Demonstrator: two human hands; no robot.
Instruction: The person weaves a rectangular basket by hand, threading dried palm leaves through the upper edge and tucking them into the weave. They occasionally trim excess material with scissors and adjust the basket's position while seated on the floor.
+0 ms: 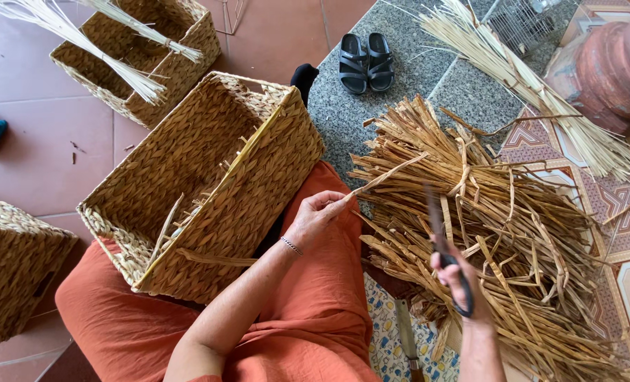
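A: The left hand (317,214) is pinched shut on one flat dried strand (386,175), which runs up and to the right over the big heap of dried strips (499,233). The right hand (456,279) is closed through the dark handles of a pair of scissors (439,233), blades pointing up and blurred. The unfinished woven basket (209,184) rests on the person's lap, against the orange skirt (315,311).

B: What could go wrong?

A: The blades sit near the taut strand and not far from the left fingers — a careless snip could nick them, or cut the strand at the wrong spot. The basket also leans on the thigh and could tip, since neither hand steadies it.

B: And the surroundings?

A: Reddish floor tiles (39,148) on the left, a speckled grey stone step (400,78) with a pair of black sandals (366,61) on it, and patterned tiles on the right. Another basket (173,78) holds pale reed bundles (102,56) — a third basket (10,276) stands at the left edge. A long pale bundle (527,85) lies near a clay pot (612,71).
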